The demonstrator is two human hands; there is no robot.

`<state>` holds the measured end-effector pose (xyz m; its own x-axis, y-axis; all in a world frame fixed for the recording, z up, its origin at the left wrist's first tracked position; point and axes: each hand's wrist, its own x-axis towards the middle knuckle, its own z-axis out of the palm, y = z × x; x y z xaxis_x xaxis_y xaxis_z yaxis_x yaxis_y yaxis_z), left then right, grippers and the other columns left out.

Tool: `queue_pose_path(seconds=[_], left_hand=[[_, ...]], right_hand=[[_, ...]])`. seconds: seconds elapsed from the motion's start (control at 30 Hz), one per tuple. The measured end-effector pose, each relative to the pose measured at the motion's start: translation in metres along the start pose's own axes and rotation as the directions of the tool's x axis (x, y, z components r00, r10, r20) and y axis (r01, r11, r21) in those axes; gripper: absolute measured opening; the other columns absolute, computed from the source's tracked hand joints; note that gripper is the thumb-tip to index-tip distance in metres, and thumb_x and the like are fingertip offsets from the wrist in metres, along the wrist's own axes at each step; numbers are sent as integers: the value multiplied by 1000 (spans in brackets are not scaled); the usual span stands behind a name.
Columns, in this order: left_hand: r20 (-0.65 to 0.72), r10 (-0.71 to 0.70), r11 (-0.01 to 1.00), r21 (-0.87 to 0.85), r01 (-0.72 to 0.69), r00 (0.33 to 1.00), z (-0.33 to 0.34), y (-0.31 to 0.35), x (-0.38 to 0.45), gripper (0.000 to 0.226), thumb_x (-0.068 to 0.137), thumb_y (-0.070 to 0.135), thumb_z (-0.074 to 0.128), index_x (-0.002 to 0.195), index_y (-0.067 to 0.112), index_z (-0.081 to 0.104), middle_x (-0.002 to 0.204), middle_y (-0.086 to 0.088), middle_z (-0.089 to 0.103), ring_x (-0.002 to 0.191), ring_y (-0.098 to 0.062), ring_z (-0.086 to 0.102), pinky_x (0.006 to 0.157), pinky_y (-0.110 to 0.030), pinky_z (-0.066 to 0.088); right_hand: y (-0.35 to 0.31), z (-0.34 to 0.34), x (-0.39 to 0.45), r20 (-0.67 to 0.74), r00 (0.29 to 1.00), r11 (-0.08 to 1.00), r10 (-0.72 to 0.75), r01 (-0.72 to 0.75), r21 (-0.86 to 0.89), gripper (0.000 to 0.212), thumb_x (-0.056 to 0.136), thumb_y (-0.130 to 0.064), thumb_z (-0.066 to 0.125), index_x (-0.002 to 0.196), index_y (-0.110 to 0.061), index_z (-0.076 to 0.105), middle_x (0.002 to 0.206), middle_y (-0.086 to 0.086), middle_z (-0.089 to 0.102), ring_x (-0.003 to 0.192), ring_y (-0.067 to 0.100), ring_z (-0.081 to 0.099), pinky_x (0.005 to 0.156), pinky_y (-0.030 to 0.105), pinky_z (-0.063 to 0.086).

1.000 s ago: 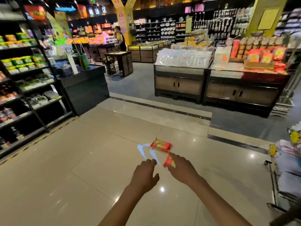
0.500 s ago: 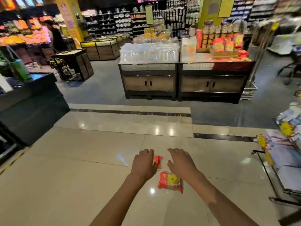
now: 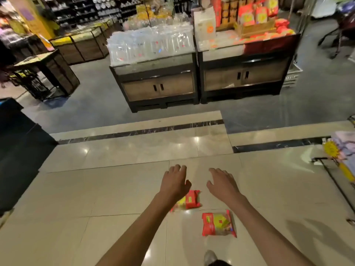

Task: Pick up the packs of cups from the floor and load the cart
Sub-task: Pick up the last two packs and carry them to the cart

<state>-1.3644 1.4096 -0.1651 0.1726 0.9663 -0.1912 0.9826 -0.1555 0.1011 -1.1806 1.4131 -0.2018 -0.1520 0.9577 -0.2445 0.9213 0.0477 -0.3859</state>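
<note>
While reaching out palm-down with fingers loosely spread and holding nothing: left hand point(image 3: 175, 184) above one red pack point(image 3: 189, 200), right hand point(image 3: 222, 184) beside; second red pack point(image 3: 219, 223) nearer on floor point(image 3: 115, 189); cart point(image 3: 334, 175) at right edge.

Glossy beige tiled floor point(image 3: 115, 198) fills lower half of your view, dark marble strip crossing mid-frame. Two red-and-yellow plastic packs lie flat on it: one point(image 3: 190, 200) lower centre, partly behind your left forearm; other point(image 3: 218, 223) just below-right, apart from first. Grey floor beyond strip.
</note>
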Motion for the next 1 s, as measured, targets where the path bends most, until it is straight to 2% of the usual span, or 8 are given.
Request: queue_pose_path(seconds=[0.3,0.47,0.6,0.7,0.83,0.9,0.93,1.0], left_hand=[[211,189,977,54,-204,959,32,-55,146,51,96,35,55,140,11,43,137,-12,53,124,-32,51,98,-40,43],[384,286,937,80,-341,878,89,-93,231,54,97,39,56,141,11,43,138,-12,52,126,-32,49,102,-42,44],[518,296,933,24,-360,803,165,-129,270,58,94,36,60,143,11,44,144,-12,47,130,-33,48,102,-42,44],[620,239,964,-58,-260,747,236,-154,298,52,92,30,64,138,11,48,136,-12,54,123,-32,55,94,-38,47],[812,139,987,-163,-9,567,387,-198,340,59,77,45,69,124,15,49,126,-11,66,109,-32,67,96,-44,55],[803,84,981,-172,94,590,453,-210,353,57,72,47,71,118,21,49,119,-13,70,92,-26,72,87,-39,61],[786,27,971,-167,171,618,475,-210,356,50,80,34,72,121,18,50,108,-8,70,80,-18,70,75,-26,62],[729,-28,955,-181,233,684,523,-212,366,45,92,11,66,133,8,49,92,2,61,63,-4,53,47,-6,43]], right_hand=[[-24,31,108,2,967,950,255,-251,188,51,98,-31,50,146,-13,44,136,11,58,126,31,53,106,40,40],[-12,92,152,94,847,808,524,-529,259,50,97,-32,49,143,-11,46,136,13,58,127,33,53,105,40,39],[-4,158,190,259,739,677,622,-674,297,46,97,-30,47,138,-9,47,136,15,55,127,35,52,106,42,38],[10,218,223,324,650,543,688,-756,364,51,97,-26,51,145,-9,41,140,15,48,125,35,53,103,42,45],[44,334,257,472,510,284,720,-836,471,56,96,-30,52,146,-10,38,142,15,45,127,34,52,102,43,47],[63,403,273,557,447,152,700,-855,495,66,94,-37,51,151,-10,33,149,14,42,134,35,47,107,46,44],[71,436,281,587,414,81,696,-857,509,68,94,-37,50,153,-9,31,151,15,41,136,35,45,109,45,42],[88,495,301,595,384,3,706,-842,539,65,97,-31,51,153,-7,30,152,18,41,139,35,43,110,39,39]])
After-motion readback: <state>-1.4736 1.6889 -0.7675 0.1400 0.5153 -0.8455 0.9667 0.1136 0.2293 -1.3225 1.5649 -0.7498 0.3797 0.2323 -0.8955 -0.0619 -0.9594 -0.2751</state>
